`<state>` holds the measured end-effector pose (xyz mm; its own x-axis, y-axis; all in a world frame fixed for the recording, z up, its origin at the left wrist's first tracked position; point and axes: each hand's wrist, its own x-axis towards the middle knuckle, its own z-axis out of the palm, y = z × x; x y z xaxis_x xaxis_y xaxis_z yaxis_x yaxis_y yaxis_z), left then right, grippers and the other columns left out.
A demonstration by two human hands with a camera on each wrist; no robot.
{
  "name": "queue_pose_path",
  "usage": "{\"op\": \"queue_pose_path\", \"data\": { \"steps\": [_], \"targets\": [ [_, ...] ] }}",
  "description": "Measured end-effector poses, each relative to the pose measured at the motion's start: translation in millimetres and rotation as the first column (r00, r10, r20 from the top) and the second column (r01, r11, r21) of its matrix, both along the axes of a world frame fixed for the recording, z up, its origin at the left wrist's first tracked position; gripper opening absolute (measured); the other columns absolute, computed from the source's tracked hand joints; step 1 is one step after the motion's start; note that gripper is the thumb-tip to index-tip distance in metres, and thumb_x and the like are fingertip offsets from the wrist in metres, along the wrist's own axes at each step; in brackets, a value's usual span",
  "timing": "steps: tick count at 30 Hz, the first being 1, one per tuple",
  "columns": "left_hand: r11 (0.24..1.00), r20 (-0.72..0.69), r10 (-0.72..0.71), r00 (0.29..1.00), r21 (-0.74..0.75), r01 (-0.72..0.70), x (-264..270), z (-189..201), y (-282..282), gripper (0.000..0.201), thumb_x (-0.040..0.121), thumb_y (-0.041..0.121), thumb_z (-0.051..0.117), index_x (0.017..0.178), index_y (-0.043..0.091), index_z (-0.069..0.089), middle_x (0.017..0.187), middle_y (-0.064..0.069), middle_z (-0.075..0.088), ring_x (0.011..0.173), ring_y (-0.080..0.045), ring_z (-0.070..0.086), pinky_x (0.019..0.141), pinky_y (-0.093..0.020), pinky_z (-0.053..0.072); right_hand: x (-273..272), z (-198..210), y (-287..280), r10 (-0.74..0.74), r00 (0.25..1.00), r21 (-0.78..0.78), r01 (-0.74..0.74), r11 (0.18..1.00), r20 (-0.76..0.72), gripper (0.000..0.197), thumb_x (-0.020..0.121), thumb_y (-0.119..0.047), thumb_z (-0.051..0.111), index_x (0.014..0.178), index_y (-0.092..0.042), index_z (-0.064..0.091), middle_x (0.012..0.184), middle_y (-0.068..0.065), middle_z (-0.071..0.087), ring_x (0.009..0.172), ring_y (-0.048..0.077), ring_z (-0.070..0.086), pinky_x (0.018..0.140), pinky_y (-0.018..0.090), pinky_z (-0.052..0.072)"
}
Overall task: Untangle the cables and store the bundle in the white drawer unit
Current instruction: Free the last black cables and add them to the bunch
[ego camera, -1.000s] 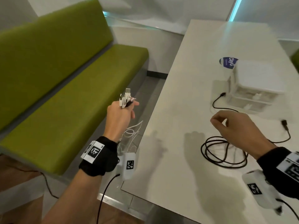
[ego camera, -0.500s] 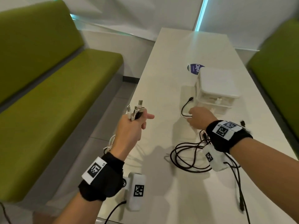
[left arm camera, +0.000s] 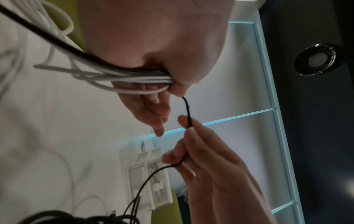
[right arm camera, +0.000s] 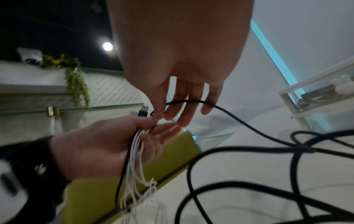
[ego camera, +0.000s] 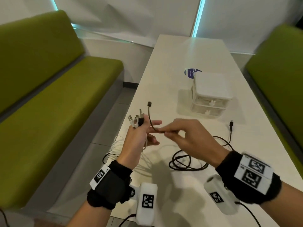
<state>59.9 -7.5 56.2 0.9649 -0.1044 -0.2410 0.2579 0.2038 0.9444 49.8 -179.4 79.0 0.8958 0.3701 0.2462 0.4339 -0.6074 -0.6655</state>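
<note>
My left hand [ego camera: 139, 129] is raised over the table's left edge and grips a bundle of cable ends [ego camera: 136, 120], white ones and a black one, plugs up. The white cables [left arm camera: 134, 80] hang from its palm. My right hand [ego camera: 166, 132] pinches a black cable [ego camera: 151, 122] right beside the left fingers; its plug [ego camera: 149, 104] sticks up. The rest of that black cable lies coiled [ego camera: 185, 162] on the table, its other plug [ego camera: 231, 124] further right. The white drawer unit [ego camera: 211, 95] stands behind, both drawers pushed in.
The long white table [ego camera: 188, 49] runs away from me between two green benches [ego camera: 57, 104] [ego camera: 278, 66]. A blue round sticker [ego camera: 191, 73] lies behind the drawer unit. White cable loops [ego camera: 114, 149] hang over the table's left edge.
My right hand has picked up the black cable end from beside the drawer unit and brought it to my left hand. The left hand still holds the bundle.
</note>
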Motion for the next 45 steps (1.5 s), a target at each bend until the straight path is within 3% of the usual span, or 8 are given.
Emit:
{"op": "queue_pose_path", "data": {
  "steps": [5,9,12,19,24,31,40,45],
  "targets": [
    [0.982,0.021,0.097,0.995,-0.167,-0.092,-3.8,0.2,2.7,0.045,0.092,0.046,0.047,0.080,0.005,0.059,0.061,-0.004,0.055,0.063,-0.020,0.056,0.071,-0.034,0.057,-17.4,-11.9,-11.8,0.135,0.991,-0.269,-0.129,0.954,0.002,0.022,0.088,-0.023,0.061,0.101,-0.032,0.077,0.073,-0.013,0.057,0.061,0.002,0.051,0.059,0.019,0.034],
    [0.991,0.038,0.029,0.999,-0.135,-0.023,-14.1,8.7,-0.6,0.040,0.094,0.044,0.047,0.071,0.012,0.044,0.058,0.001,0.027,0.044,-0.012,0.030,0.044,-0.023,0.038,-26.0,-14.5,-14.9,0.173,0.985,-0.364,-0.157,0.918,0.012,0.027,0.089,-0.029,0.054,0.105,-0.037,0.074,0.074,-0.009,0.058,0.061,0.021,0.054,0.061,0.029,0.041],
    [0.997,0.132,-0.074,0.989,0.007,0.074,-18.5,11.6,-0.5,0.031,0.084,0.042,0.059,0.074,0.012,0.054,0.057,-0.004,0.032,0.043,-0.009,0.018,0.040,-0.022,0.016,-28.6,-12.2,-17.4,0.156,0.988,-0.407,-0.144,0.902,-0.003,0.025,0.093,-0.039,0.050,0.106,-0.036,0.072,0.077,-0.010,0.057,0.066,0.020,0.052,0.065,0.032,0.043],
    [0.937,0.372,-0.024,0.928,0.332,-0.109,-8.9,28.9,30.0,0.027,0.094,0.031,0.057,0.081,0.016,0.076,0.056,-0.001,0.045,0.042,-0.005,0.033,0.043,-0.017,0.025,-10.1,-9.4,-46.4,-0.143,0.987,-0.338,0.111,0.935,-0.071,0.037,0.090,-0.048,0.061,0.064,-0.024,0.052,0.055,-0.007,0.047,0.055,0.012,0.042,0.056,0.031,0.036],
    [0.742,0.365,-0.343,0.866,0.670,0.011,-13.6,13.3,5.4,0.017,0.094,0.027,0.060,0.097,0.023,0.076,0.100,0.011,0.074,0.098,0.000,0.066,0.085,-0.020,0.051,-1.8,-5.9,-39.7,-0.158,0.974,-0.230,0.118,0.966,-0.165,0.041,0.094,-0.042,0.057,0.062,-0.016,0.054,0.055,0.001,0.051,0.053,0.015,0.041,0.055,0.033,0.034],
    [0.468,0.296,-0.491,0.819,0.883,-0.038,-18.7,-8.2,-15.2,0.028,0.095,0.023,0.057,0.069,0.012,0.055,0.059,0.000,0.057,0.055,-0.018,0.048,0.055,-0.033,0.031,-8.4,-21.4,-24.4,-0.098,0.980,-0.292,0.044,0.955,-0.175,0.016,0.096,-0.030,0.052,0.088,-0.020,0.062,0.075,-0.009,0.055,0.066,0.008,0.046,0.062,0.028,0.032],
    [0.554,0.227,-0.495,0.839,0.826,0.104,-21.3,-1.8,-22.7,0.046,0.090,0.043,0.060,0.048,0.024,0.057,0.047,0.012,0.059,0.049,0.000,0.052,0.051,-0.014,0.034,-9.9,-24.5,-14.4,0.037,0.982,-0.349,-0.100,0.932,-0.183,0.033,0.083,-0.028,0.030,0.067,-0.045,0.053,0.083,-0.007,0.063,0.076,0.012,0.055,0.072,0.031,0.047],
    [0.618,0.218,-0.509,0.832,0.766,0.177,-20.3,-4.3,-19.8,0.036,0.091,0.027,0.063,0.057,0.022,0.052,0.053,0.009,0.055,0.053,-0.005,0.046,0.051,-0.018,0.033,-9.7,-35.9,-20.8,-0.007,0.977,-0.378,-0.075,0.923,-0.214,0.019,0.092,-0.024,0.037,0.088,-0.030,0.055,0.092,-0.004,0.066,0.084,0.017,0.059,0.077,0.035,0.048]
  ]
}}
